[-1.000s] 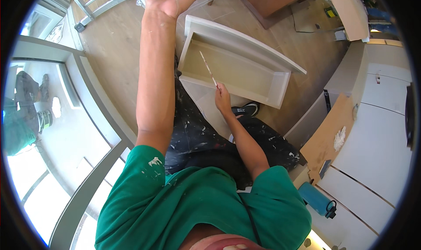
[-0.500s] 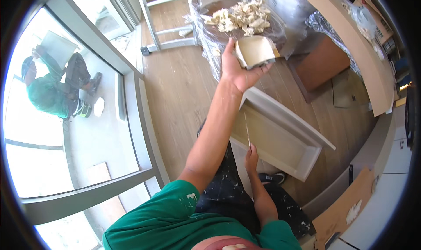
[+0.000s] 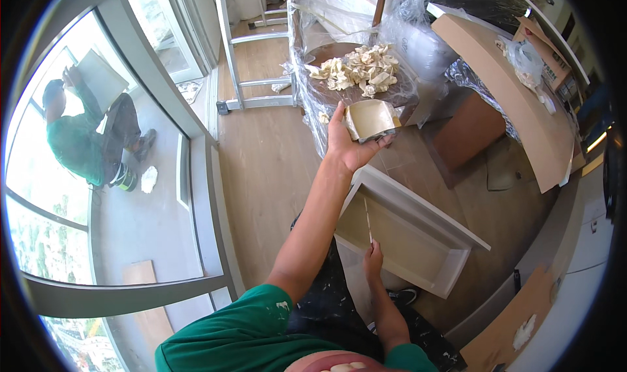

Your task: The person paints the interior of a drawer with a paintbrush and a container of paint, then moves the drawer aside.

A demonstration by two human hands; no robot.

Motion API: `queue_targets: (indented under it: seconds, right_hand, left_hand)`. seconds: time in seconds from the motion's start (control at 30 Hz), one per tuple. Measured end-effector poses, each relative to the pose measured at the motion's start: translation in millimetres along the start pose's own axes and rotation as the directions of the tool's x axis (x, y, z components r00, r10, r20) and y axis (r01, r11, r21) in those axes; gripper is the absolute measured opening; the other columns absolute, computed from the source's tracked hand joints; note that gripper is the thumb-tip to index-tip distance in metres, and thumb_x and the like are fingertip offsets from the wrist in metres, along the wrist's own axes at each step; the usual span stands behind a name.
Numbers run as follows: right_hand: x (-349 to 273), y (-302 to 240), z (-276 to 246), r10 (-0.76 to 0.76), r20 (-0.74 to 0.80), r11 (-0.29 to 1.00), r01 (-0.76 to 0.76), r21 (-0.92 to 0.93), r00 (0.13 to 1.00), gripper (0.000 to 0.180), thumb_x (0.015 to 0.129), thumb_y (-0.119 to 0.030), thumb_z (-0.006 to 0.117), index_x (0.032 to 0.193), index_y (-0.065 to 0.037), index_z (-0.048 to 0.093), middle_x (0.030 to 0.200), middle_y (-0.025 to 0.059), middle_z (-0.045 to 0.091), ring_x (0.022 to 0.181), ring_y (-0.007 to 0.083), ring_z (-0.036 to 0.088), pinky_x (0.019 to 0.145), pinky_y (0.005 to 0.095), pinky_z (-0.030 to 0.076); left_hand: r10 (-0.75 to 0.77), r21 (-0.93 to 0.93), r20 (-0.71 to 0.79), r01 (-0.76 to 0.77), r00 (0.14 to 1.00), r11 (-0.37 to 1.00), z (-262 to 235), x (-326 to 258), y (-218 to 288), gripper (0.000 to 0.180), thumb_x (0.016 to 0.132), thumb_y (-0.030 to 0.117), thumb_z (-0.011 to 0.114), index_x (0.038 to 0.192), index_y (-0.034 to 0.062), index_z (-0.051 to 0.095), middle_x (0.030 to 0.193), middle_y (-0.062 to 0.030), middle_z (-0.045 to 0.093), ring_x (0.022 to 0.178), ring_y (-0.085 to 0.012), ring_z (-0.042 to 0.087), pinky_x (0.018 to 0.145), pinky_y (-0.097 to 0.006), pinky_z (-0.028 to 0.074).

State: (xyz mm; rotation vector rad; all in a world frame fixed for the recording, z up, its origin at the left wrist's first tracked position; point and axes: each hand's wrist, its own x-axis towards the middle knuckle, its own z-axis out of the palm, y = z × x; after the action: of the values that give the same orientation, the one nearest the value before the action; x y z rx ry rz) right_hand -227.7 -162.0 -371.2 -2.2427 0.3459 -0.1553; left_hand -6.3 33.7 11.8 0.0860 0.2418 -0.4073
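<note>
My left hand is stretched out ahead, its fingers wrapped under a small cut-open carton with a cream-coloured inside. Lower down, my right hand grips the end of a thin, pale stick-like tool; its far tip is too small to make out. That tool reaches over a white wooden drawer, which lies open side up before me with a pale base. Past the carton, crumpled cream scraps are heaped on a brown chair seat wrapped in clear plastic.
An aluminium ladder stands beyond, left of the chair. Cardboard and a brown wooden panel fill the right side. Along the left runs a glass door frame; behind its glass a person in green sits holding a pale board.
The view has tilted up, so the room sits lower in the picture and more of the chair back shows. Both hands keep their holds.
</note>
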Motion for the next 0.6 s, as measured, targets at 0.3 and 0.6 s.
queue_targets:
  seconds: [0.3, 0.6]
  right_hand:
    - [1.7, 6.9, 3.1, -0.018, -0.011, 1.0, 0.018, -0.002, 1.0, 0.032, 0.094, -0.006, 0.049, 0.125, -0.002, 0.058, 0.11, 0.0242, 0.068, 0.103, 0.0425, 0.065, 0.088, 0.0489, 0.05]
    - [-3.6, -14.2, 5.2, -0.049, 0.019, 0.998, 0.049, -0.039, 0.999, 0.034, 0.095, -0.005, 0.046, 0.126, 0.001, 0.057, 0.114, 0.0256, 0.066, 0.108, 0.0434, 0.063, 0.092, 0.048, 0.049]
  left_hand:
    - [-0.054, 0.017, 0.056, 0.053, 0.997, 0.998, -9.2, 15.4, -15.8, 0.064, 0.102, 0.059, 0.038, 0.142, 0.0097, 0.048, 0.143, -0.0147, 0.05, 0.13, -0.0331, 0.048, 0.108, -0.053, 0.037]
    - [-0.085, 0.004, 0.08, 0.085, 0.993, 0.996, -15.2, 16.3, -13.9, 0.067, 0.1, 0.062, 0.037, 0.14, 0.0099, 0.05, 0.139, -0.014, 0.053, 0.128, -0.0311, 0.05, 0.107, -0.053, 0.037]
